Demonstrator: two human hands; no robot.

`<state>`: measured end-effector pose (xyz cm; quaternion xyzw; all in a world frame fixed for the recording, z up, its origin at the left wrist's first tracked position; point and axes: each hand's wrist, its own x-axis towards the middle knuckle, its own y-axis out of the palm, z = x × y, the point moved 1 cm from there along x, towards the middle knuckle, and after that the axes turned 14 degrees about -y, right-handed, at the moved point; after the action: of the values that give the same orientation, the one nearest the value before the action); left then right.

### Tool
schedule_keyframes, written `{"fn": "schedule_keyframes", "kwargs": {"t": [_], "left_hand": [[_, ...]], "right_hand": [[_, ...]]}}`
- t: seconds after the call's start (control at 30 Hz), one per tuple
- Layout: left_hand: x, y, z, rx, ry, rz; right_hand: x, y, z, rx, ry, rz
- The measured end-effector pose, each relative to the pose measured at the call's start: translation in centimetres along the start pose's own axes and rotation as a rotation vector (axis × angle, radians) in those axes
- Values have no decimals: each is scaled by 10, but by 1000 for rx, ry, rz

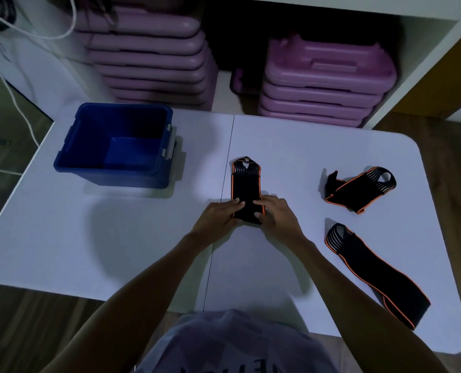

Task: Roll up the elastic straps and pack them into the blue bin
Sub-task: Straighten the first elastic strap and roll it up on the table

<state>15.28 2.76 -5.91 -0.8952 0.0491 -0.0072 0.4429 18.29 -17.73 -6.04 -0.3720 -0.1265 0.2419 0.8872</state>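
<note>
Our left hand (218, 214) and right hand (273, 212) pinching middle strap (246, 189), right of blue bin (116, 146), two loose straps (358, 189) farther right

Blue bin (116, 142), grey latch on its side. Three straps: middle strap (246, 189), folded strap (358, 189), long strap (377, 273), all black, orange edging, grey ribbed stripes at one end. White desk (116, 238). Purple cases (328, 76) stacked behind. Brown wood floor (22, 332).

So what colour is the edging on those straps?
Orange, on black straps; clearest in the head view.
</note>
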Motion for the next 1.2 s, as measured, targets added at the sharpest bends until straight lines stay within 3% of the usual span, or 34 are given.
{"fn": "schedule_keyframes", "kwargs": {"t": [0.13, 0.23, 0.37, 0.47, 0.7, 0.8, 0.97, 1.2], "left_hand": [[6, 0, 1, -79, -104, 33], [8, 1, 2, -73, -122, 17], [8, -3, -6, -255, -451, 90], [4, 5, -9, -355, -581, 61], [-16, 3, -18, -472, -479, 82], [-20, 5, -15, -419, -553, 28], [-21, 11, -14, -329, -687, -51], [-26, 7, -18, -318, -620, -175]], "right_hand": [[-2, -7, -6, 24, -22, 135], [6, -9, -8, 201, 9, 62], [9, -17, 4, 416, 129, 63], [6, -16, 8, 468, 177, 53], [3, -5, 11, 423, 286, -3], [0, 1, 10, 390, 372, -2], [-1, 7, 18, 287, 499, -147], [-13, 32, 35, 485, 392, -262]]}}
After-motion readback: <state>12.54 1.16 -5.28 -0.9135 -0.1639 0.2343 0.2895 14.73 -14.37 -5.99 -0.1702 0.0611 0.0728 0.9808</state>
